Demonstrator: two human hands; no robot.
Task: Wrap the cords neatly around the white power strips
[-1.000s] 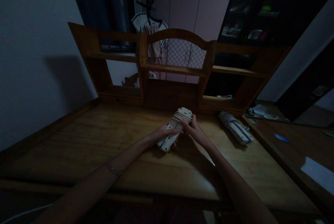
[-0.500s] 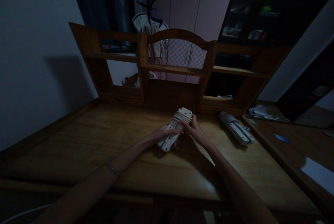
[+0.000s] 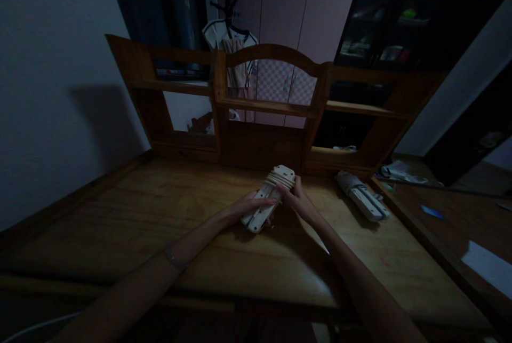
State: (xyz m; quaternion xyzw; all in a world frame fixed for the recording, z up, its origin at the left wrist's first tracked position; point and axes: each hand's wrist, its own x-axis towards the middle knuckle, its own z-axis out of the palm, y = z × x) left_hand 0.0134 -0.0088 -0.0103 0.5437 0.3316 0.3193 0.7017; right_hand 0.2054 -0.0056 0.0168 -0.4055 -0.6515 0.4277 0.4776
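Observation:
A white power strip [image 3: 260, 219], its cord [image 3: 280, 180] wound round the far end, is tilted between my two hands above the wooden desk [image 3: 168, 215]. My left hand [image 3: 248, 205] grips its near half, the thumb lying across its face. On the other side, my right hand [image 3: 295, 197] is closed at the wound cord, thumb on the turns and fingers behind. The fingers under the strip are mostly hidden. To the right, a second power strip [image 3: 366, 201] with a grey wound cord lies on the desk.
A wooden shelf unit [image 3: 264, 105] stands along the desk's back edge, with a wall [image 3: 72, 65] at the left. Beyond the right edge, a brown surface [image 3: 448, 231] holds a white paper [image 3: 488, 267] and a small blue card [image 3: 432, 212].

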